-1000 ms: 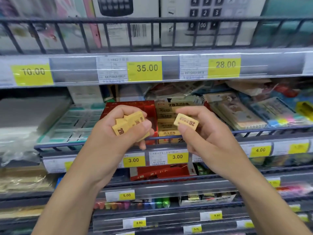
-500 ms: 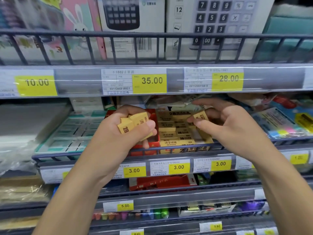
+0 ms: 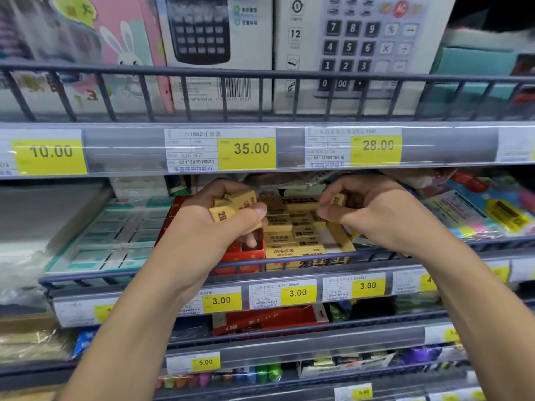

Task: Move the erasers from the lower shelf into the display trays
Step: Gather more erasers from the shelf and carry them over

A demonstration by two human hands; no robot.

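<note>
Left hand [image 3: 220,227] curled round bunch of yellow 2B erasers [image 3: 231,208], thumb clamped across front, held above red tray [image 3: 246,253]. Right hand [image 3: 373,212] pinches single yellow eraser [image 3: 338,200] between thumb and fingertips, just over back right of yellow display tray [image 3: 307,263]. Tray partly filled with rows of same erasers [image 3: 292,230], sits behind wire rail [image 3: 289,263] on middle shelf. Price tags 3.00 [image 3: 298,293] below rail. Calculator boxes [image 3: 356,53] on shelf above.
</note>
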